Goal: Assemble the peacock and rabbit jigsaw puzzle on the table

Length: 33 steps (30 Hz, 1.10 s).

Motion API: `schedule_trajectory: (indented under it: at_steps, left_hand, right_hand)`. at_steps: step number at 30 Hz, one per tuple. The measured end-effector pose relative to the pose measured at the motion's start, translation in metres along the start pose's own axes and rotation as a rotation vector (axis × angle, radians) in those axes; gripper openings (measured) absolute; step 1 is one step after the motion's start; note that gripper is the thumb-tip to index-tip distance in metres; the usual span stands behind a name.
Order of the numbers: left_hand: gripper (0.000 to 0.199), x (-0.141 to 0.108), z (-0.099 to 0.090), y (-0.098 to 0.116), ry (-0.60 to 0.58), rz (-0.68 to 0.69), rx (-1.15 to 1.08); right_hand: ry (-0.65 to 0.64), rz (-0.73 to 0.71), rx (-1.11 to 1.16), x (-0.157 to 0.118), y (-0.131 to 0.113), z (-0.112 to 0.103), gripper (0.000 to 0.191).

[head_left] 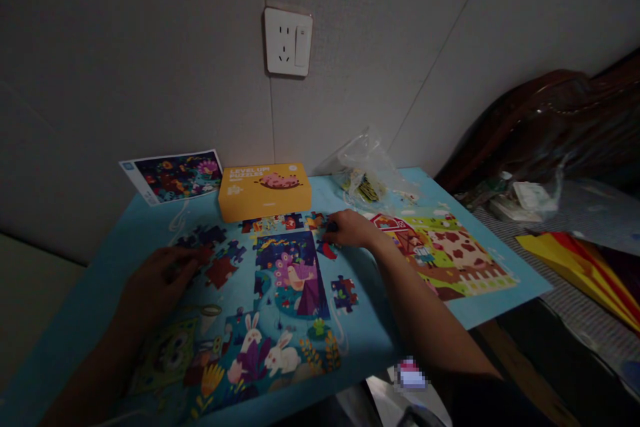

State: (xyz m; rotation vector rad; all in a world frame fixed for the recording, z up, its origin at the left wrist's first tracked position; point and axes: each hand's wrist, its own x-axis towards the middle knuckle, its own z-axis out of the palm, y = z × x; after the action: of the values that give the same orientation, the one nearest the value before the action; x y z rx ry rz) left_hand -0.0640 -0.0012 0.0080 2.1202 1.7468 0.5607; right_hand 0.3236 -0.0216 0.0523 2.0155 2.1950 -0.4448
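Observation:
A partly joined jigsaw puzzle (287, 280) with a pink bird, a purple tent and white rabbits lies on the blue table. At its upper right, my right hand (349, 228) has its fingers closed on a dark puzzle piece at the border. My left hand (157, 287) reaches over the left side, fingers bent, with a reddish-brown puzzle piece (204, 254) at the fingertips; shadow hides part of the grip. Near it lie loose dark-blue and brown pieces (223, 270). A small joined cluster (345, 293) lies apart, right of the puzzle.
A yellow puzzle box (265, 190) and a printed reference picture (180, 177) stand by the wall. A clear plastic bag (367, 180) with pieces lies behind my right hand. To the right is a farm puzzle with a cow (457, 250). The blue table's (373, 327) front edge is close.

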Motion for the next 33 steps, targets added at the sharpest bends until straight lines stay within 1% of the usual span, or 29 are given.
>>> schedule_trajectory:
  at_steps: [3, 8, 13, 15, 18, 21, 26, 28, 29, 31, 33]
  left_hand:
    - [0.034, 0.001, 0.001, -0.001, 0.012, 0.019, 0.007]
    - [0.033, 0.001, 0.005, -0.005, 0.041, 0.061, -0.008]
    - [0.034, -0.002, 0.009, -0.008, 0.147, 0.204, -0.047]
    - [0.035, -0.003, 0.01, -0.008, 0.173, 0.271, -0.074]
    - [0.034, -0.002, 0.011, -0.01, 0.191, 0.359, -0.067]
    - [0.038, -0.001, 0.013, -0.013, 0.196, 0.399, -0.018]
    - [0.041, -0.001, 0.016, -0.015, 0.194, 0.506, 0.093]
    - [0.038, -0.003, 0.017, -0.015, 0.172, 0.554, 0.131]
    - [0.036, -0.004, 0.018, -0.015, 0.155, 0.574, 0.145]
    - [0.032, -0.005, 0.019, -0.016, 0.117, 0.597, 0.161]
    - [0.029, -0.005, 0.021, -0.018, 0.088, 0.597, 0.162]
  right_hand:
    - [0.041, 0.06, 0.001, 0.004, 0.004, 0.004, 0.036]
    - [0.047, 0.117, 0.013, 0.009, 0.006, 0.011, 0.039]
    - [0.051, 0.121, 0.034, 0.012, 0.004, 0.015, 0.038]
    - [0.057, 0.117, 0.044, 0.013, 0.004, 0.016, 0.038]
    - [0.075, 0.107, 0.058, 0.013, 0.005, 0.017, 0.036]
    - [0.105, 0.11, 0.063, 0.014, 0.006, 0.019, 0.035]
    - [0.221, 0.134, 0.038, 0.016, 0.005, 0.021, 0.044]
    - [0.275, 0.119, 0.023, 0.017, 0.002, 0.021, 0.048]
    - [0.298, 0.099, 0.018, 0.018, -0.001, 0.022, 0.047]
    - [0.343, 0.011, 0.021, 0.019, -0.006, 0.025, 0.04]
    - [0.374, -0.112, 0.037, 0.021, -0.013, 0.03, 0.034]
